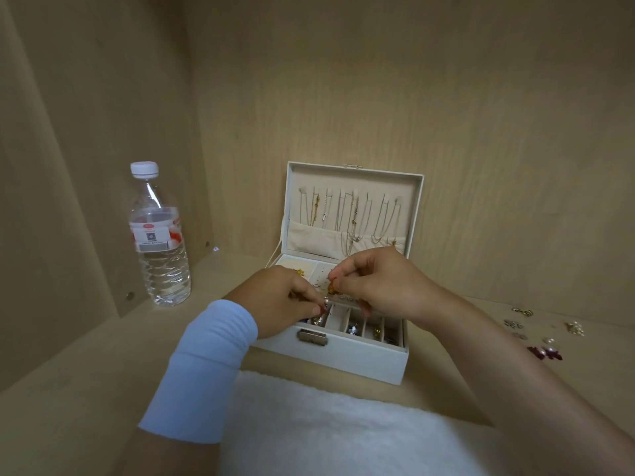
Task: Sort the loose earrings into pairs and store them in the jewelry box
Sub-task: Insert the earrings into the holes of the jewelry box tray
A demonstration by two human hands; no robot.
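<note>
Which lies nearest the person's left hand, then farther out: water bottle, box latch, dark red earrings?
1. Latch, just below the left hand.
2. Water bottle, off to the left.
3. Dark red earrings, far off to the right.

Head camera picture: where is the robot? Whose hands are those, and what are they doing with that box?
There is no robot here. A person wears a camera on the head, so you look down at their two hands. The box stands open on a wooden shelf, with necklaces hanging in its lid. The right hand pinches an orange earring above it. The left hand, with a white sleeve, pinches at something too tiny to tell. More loose earrings lie on the shelf at the right. A bottle stands at the left, and a white cloth lies in front.
</note>
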